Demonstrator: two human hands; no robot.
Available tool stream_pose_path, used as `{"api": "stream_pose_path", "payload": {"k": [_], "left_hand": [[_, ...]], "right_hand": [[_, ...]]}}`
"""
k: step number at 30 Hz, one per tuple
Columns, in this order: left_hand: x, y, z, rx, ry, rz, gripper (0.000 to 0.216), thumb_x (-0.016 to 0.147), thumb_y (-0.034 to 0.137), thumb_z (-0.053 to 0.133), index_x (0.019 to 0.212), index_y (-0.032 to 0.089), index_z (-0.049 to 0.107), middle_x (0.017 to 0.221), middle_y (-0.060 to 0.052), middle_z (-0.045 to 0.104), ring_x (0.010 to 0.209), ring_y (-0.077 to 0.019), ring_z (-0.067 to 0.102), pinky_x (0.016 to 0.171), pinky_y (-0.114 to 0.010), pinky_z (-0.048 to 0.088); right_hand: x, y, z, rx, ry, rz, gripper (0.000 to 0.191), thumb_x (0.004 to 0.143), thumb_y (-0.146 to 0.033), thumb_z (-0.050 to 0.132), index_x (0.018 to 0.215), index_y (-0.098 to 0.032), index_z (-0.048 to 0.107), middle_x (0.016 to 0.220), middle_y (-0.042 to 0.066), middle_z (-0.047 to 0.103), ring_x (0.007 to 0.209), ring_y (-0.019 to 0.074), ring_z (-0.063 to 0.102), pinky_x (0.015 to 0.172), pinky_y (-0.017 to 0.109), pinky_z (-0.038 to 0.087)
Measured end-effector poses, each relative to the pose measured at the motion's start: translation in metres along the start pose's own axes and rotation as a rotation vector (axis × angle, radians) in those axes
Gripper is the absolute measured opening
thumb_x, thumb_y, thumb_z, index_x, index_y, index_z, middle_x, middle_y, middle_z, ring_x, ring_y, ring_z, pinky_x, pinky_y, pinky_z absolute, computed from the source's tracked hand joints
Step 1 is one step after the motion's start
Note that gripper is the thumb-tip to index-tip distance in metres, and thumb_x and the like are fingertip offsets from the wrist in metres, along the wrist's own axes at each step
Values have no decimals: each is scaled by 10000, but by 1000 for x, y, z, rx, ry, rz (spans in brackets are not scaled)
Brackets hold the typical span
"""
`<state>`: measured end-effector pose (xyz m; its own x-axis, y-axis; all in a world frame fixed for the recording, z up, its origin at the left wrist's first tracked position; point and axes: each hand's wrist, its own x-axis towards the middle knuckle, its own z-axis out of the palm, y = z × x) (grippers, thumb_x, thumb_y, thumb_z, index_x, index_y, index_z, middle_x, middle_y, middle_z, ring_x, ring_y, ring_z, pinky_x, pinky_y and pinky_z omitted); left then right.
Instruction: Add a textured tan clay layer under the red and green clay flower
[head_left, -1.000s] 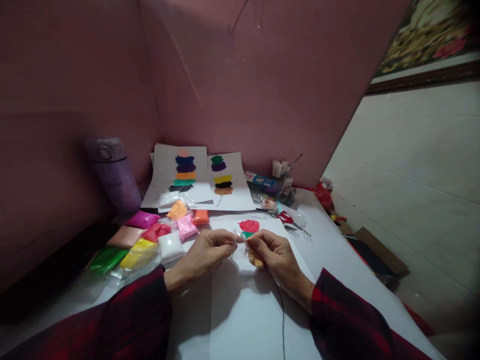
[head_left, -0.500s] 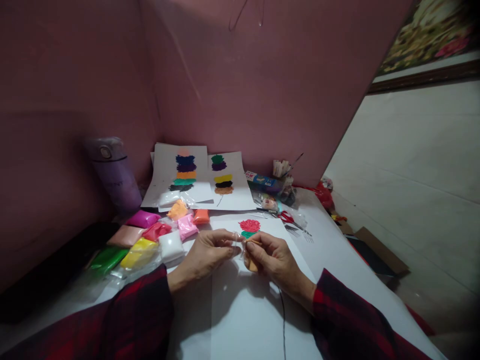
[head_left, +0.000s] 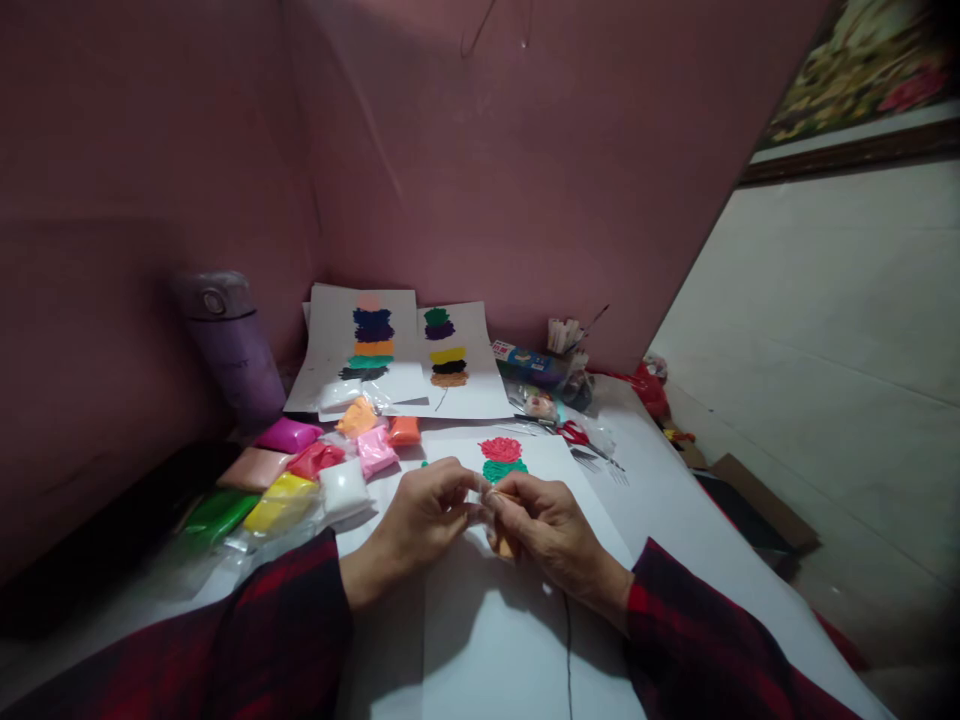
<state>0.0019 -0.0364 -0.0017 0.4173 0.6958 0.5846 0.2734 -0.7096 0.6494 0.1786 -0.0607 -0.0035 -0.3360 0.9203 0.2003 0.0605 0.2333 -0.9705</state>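
Head view: our sleeves (head_left: 277,625) slant inward, cut off by the frame. Our left hand (head_left: 424,515), at seven o'clock, pinches the clear plastic (head_left: 475,512) of an orange packet (head_left: 504,543) at six o'clock; our right hand (head_left: 547,520), at five o'clock, holds it between thumb and bent fingers, hiding much of it.
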Motion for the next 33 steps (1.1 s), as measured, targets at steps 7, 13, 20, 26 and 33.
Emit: {"api": "stream_pose_path", "payload": {"k": [7, 13, 20, 26, 33], "left_hand": [[-4, -2, 1, 162, -38, 22, 79, 775, 88, 562, 773, 162, 590, 635, 33, 475, 545, -86, 416, 515, -202, 339], [-2, 0, 0, 252, -105, 87, 99, 831, 140, 486, 755, 171, 542, 653, 18, 514, 563, -100, 432, 528, -224, 331], [-2, 1, -2, 255, -90, 128, 121, 818, 99, 457, 753, 172, 528, 665, 6, 524, 568, -104, 446, 527, -223, 341], [3, 6, -6, -18, -35, -41, 86, 822, 150, 529, 743, 150, 563, 635, 16, 513, 533, -79, 424, 494, -195, 339], [6, 10, -9, -114, -77, -177, 128, 789, 234, 610, 714, 143, 561, 573, 55, 422, 506, -71, 351, 465, -192, 296]], "right_hand": [[-1, -4, -1, -24, -38, 7, 288, 887, -406, 529, 762, -148, 561, 563, -10, 605, 420, 71, 515, 412, 176, 410], [-2, -2, -4, -92, -43, 13, 307, 878, -431, 539, 738, -159, 554, 577, -19, 577, 423, 80, 523, 400, 183, 432], [1, -2, -7, -57, -44, -10, 297, 886, -422, 539, 750, -160, 565, 589, -12, 587, 444, 81, 513, 419, 189, 417], [3, 3, -9, 99, -17, -18, 266, 897, -387, 547, 769, -154, 562, 581, -17, 593, 422, 65, 469, 418, 188, 368], [2, 5, -9, 128, 1, -20, 273, 890, -407, 552, 783, -157, 566, 599, -16, 598, 443, 72, 481, 439, 197, 373]]}}
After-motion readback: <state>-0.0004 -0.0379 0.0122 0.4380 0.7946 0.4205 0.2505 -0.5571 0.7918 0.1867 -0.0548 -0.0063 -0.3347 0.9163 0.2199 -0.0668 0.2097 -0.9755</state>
